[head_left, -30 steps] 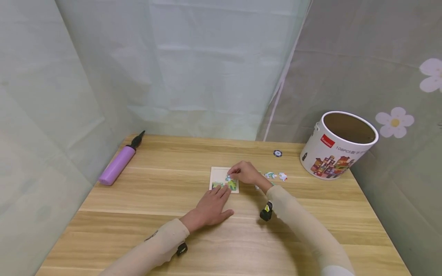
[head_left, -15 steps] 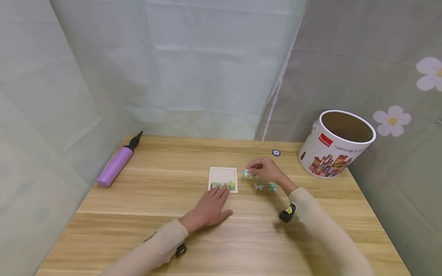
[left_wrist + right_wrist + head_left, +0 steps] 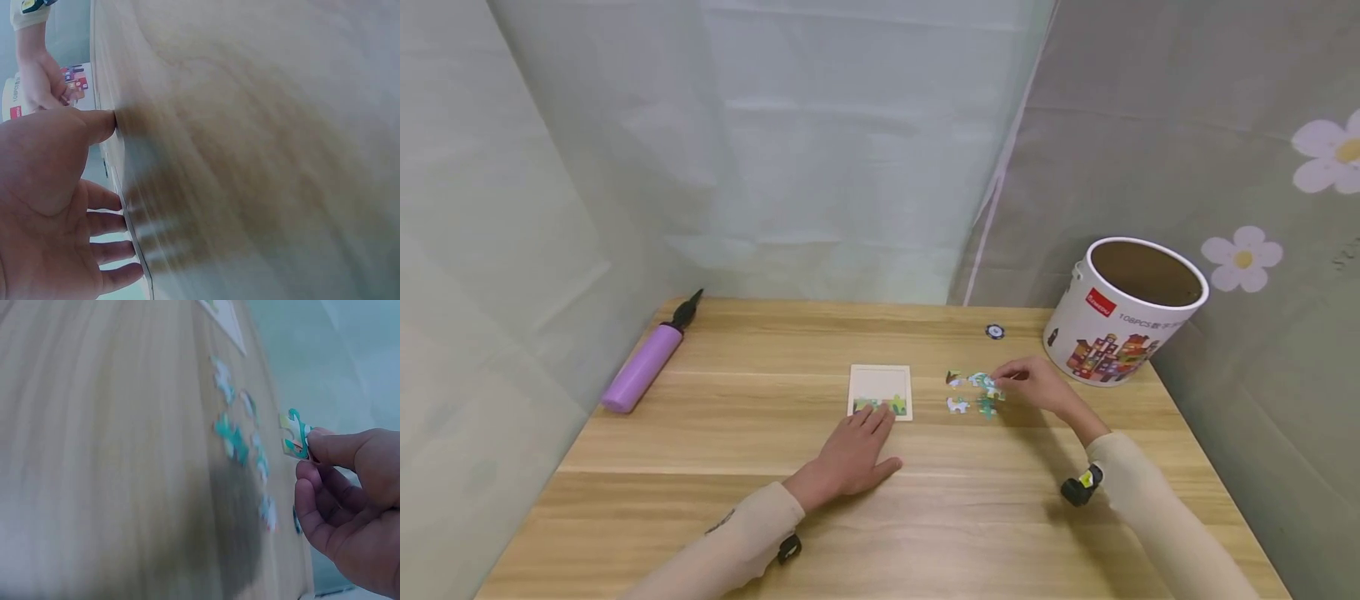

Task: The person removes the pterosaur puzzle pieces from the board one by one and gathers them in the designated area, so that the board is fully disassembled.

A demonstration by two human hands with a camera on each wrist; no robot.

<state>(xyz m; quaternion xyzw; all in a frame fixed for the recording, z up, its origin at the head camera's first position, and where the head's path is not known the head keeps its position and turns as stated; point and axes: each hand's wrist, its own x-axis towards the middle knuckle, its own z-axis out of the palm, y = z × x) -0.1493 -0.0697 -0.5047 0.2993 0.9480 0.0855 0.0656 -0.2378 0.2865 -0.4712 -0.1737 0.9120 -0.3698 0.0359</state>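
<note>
My left hand (image 3: 852,454) lies flat with straight fingers over the near edge of a small square puzzle board (image 3: 880,380). Green pieces line the board's near side, partly covered by the fingertips; the rest of its inside is bare. To the right, my right hand (image 3: 1043,388) pinches a jigsaw piece (image 3: 295,433) with a teal curved mark between thumb and index finger. Below it in the right wrist view lie several loose pieces, among them a teal one (image 3: 231,439), a pale one (image 3: 223,380) and another (image 3: 267,511) with a red tip.
A large white printed bucket (image 3: 1123,317) stands at the back right. Near the back edge lies a dark round chip (image 3: 995,332). A purple hand pump (image 3: 643,367) with a black nozzle lies at the left edge. Fabric curtains (image 3: 850,150) rise behind the wooden table (image 3: 760,333).
My right hand has gone from the board, where it held a piece, rightward to the far side of the loose pieces. My left hand has stayed at the board's near edge.
</note>
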